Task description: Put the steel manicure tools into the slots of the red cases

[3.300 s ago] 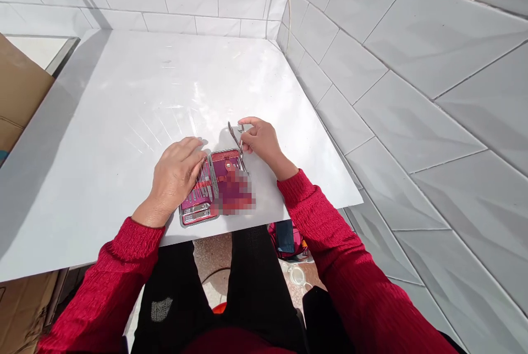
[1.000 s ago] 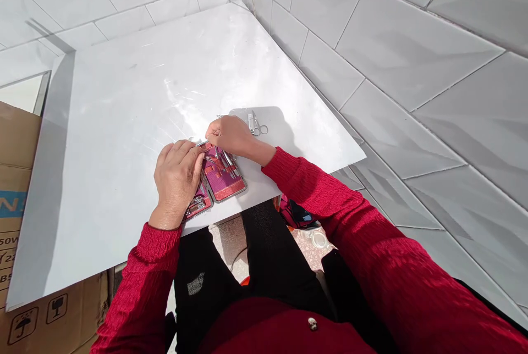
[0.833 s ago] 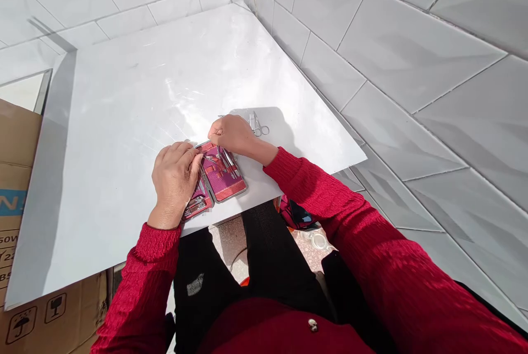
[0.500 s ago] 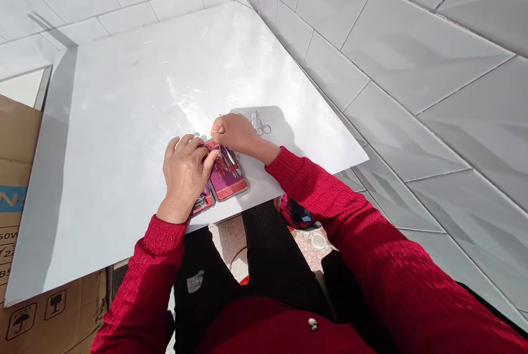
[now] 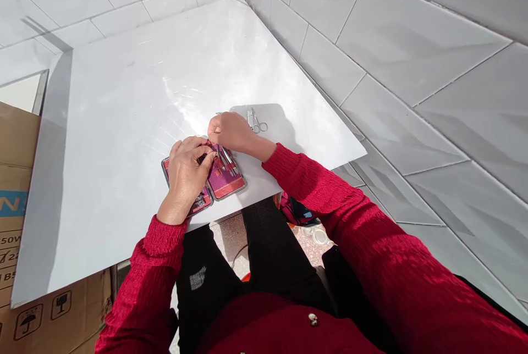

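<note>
An open manicure case [image 5: 225, 187] with red and purple lining lies near the table's front edge. Slim metal manicure tools [image 5: 227, 160] sit in its right half, and shiny pieces show low in its left half. My left hand [image 5: 187, 170] covers much of the left half, thumb and forefinger pinched together over the inner side of the right half; what they grip is hidden. Curled closed at the case's far edge, my right hand [image 5: 231, 132] hides whatever is in its fingers. Just right of it lie small scissors [image 5: 259, 125] beside another small metal tool.
The white table [image 5: 124, 101] runs back to tiled walls [image 5: 412, 68] behind and on the right. Cardboard boxes [image 5: 61, 315] stand at the left, partly under the tabletop. My legs [image 5: 272, 255] are below the front edge, with a bag [image 5: 295, 211] nearby on the floor side.
My left hand's spread fingers have drawn together, with thumb and forefinger now meeting. More of the case's left half shows. My right hand stays curled at the far edge.
</note>
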The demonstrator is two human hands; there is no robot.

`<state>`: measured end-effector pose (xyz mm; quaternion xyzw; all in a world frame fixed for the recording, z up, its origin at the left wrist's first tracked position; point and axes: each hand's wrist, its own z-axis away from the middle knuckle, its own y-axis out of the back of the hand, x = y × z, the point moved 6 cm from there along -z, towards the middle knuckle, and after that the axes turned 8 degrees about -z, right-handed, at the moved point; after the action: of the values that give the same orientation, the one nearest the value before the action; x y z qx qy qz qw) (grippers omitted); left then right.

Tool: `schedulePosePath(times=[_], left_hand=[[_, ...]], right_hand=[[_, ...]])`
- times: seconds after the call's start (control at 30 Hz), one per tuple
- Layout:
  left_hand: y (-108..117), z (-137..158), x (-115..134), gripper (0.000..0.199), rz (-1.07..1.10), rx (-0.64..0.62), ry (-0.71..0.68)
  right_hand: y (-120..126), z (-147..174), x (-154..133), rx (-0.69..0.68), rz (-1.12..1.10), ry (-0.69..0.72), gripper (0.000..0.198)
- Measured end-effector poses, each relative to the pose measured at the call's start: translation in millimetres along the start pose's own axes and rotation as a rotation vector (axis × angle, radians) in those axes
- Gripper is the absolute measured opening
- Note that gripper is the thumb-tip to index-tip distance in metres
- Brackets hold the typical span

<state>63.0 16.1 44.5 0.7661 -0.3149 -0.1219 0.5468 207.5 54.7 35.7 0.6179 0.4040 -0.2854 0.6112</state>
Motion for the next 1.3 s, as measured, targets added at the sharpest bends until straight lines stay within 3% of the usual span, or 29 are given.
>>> schedulePosePath(times=[0.13,0.47,0.77,1.1,1.3], left_hand=[[7,4,0,0.032,-0.121,0.06,-0.023],[2,0,-2,0.027,0.023,-0.092,-0.065],[6,2,12,0.03,-0.171,-0.116,-0.236],[5,4,9,0.039,-0.251,-0.084,-0.159],[9,10,6,0.036,-0.175,-0.075,-0.111]], right_hand=[[1,1,-2,-0.012,0.005,0.01,0.013],[0,0,0,-0.004,0.072,0.017,0.01],[-4,-1,2,0.004,0.14,0.033,0.012],[0,4,-6,0.011,0.143,0.116,0.016],[-8,8,-12,-0.153,0.174,0.16,0.012]])
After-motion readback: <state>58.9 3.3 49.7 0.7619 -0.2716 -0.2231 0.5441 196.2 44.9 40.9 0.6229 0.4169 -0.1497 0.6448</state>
